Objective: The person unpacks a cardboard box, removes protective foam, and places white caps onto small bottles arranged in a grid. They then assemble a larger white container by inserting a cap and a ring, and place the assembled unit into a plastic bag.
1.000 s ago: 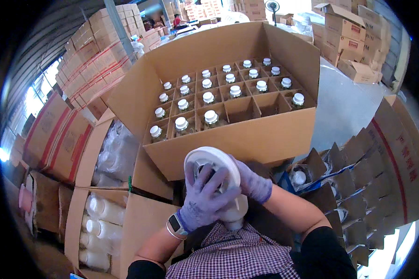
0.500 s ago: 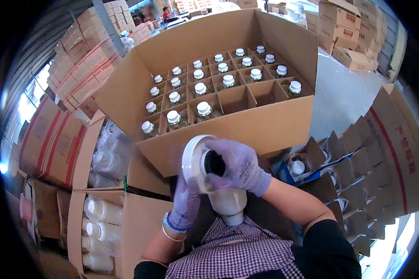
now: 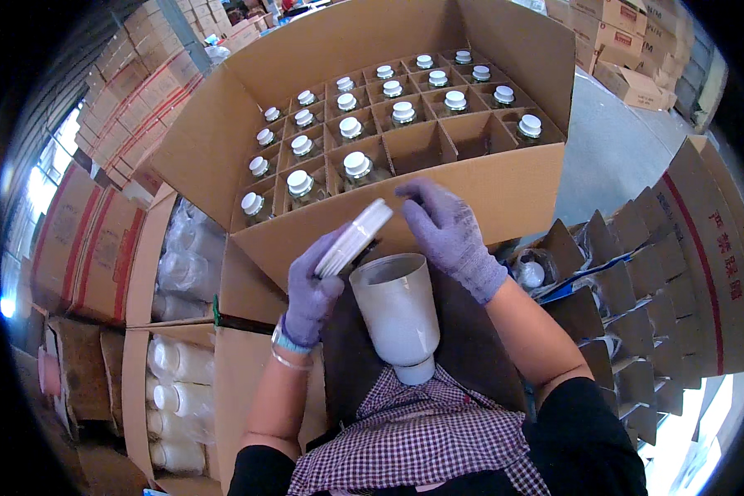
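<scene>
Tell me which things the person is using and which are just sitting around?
Using:
left hand holding a white lid
right hand above the white funnel
big box of capped bottles

Sitting around:
bagged bottles
stacked cartons
cardboard dividers

White plastic jar (image 3: 397, 318): wide open mouth facing up at about 12 o'clock, narrower end pointing down at 6 o'clock against checked shirt; sits low in centre of view, tilted slightly. Lid off. White lid (image 3: 354, 238): flat round disc with ribbed edge, seen edge-on, tilted, upper end toward 1 o'clock; lies at 11 o'clock from jar mouth, just beside rim, apart from opening, in front of big carton's near wall.
</scene>
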The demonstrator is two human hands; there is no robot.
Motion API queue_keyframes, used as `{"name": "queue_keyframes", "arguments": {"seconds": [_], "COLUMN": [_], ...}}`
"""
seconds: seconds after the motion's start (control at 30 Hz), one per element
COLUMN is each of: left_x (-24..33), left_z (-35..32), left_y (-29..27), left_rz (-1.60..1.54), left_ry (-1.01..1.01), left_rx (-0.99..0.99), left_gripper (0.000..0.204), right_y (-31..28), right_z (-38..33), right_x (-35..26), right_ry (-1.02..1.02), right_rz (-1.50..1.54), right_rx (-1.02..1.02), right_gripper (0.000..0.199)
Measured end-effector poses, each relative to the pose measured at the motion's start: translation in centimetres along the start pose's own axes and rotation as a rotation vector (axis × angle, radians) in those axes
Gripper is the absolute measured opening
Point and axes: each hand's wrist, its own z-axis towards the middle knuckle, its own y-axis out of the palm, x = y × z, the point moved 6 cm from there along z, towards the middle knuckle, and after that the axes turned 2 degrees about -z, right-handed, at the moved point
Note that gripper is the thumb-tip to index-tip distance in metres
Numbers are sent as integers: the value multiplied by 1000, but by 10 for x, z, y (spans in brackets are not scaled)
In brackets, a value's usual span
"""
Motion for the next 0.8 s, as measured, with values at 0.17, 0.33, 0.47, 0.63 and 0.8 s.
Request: {"name": "queue_keyframes", "arguments": {"seconds": [0.17,0.33,0.47,0.63,0.8], "left_x": [-45,-79,-95,-70,22], "left_z": [16,18,6,-18,-34], "left_y": [18,14,6,10,68], "left_rz": [144,47,24,35,805], "left_ry": [5,4,2,45,96], "left_rx": [-395,-360,-266,-187,-155], "left_gripper": [72,58,54,55,51], "right_y": [44,61,60,69,113], "right_z": [-23,-36,-40,-54,-68], "right_x": [50,78,70,75,93], "right_ry": [61,-86,-65,66,333], "right_rz": [532,673,622,771,1388], "right_rx": [-447,-481,-454,-436,-467], "right_gripper": [37,31,30,31,34]}}
